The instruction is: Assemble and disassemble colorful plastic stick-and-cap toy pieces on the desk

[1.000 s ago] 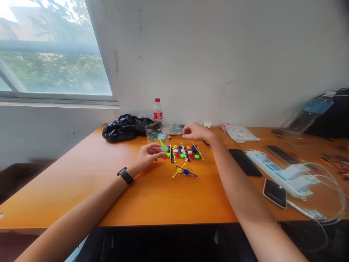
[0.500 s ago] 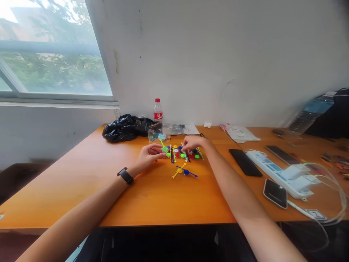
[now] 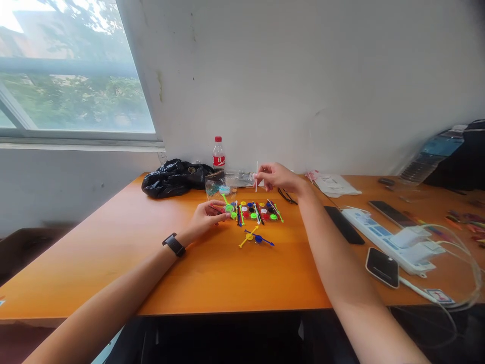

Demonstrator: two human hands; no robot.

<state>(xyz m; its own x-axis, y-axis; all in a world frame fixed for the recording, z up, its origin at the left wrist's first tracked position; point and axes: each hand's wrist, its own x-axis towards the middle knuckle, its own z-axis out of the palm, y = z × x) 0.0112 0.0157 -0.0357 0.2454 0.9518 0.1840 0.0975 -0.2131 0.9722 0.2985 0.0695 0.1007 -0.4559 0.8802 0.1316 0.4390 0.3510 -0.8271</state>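
Note:
A cluster of small coloured plastic discs and thin sticks (image 3: pixel 257 211) lies on the orange table (image 3: pixel 113 253). My left hand (image 3: pixel 207 216), with a black watch on its wrist, pinches a green disc with a green stick (image 3: pixel 228 206) at the cluster's left edge. My right hand (image 3: pixel 276 177) is raised above the back of the cluster and pinches a thin white stick (image 3: pixel 256 176) held upright. A joined yellow and blue disc-and-stick piece (image 3: pixel 255 237) rests in front of the cluster.
A black plastic bag (image 3: pixel 172 177), a red-capped bottle (image 3: pixel 218 154) and clear packets (image 3: pixel 222 184) sit by the wall. To the right lie a white power strip (image 3: pixel 390 237), two phones (image 3: pixel 382 267), cables and papers (image 3: pixel 335 185). A window is at left.
My right hand dipped into the cluster of pieces, then rose toward the wall holding a white stick. My left hand stayed put on the green piece.

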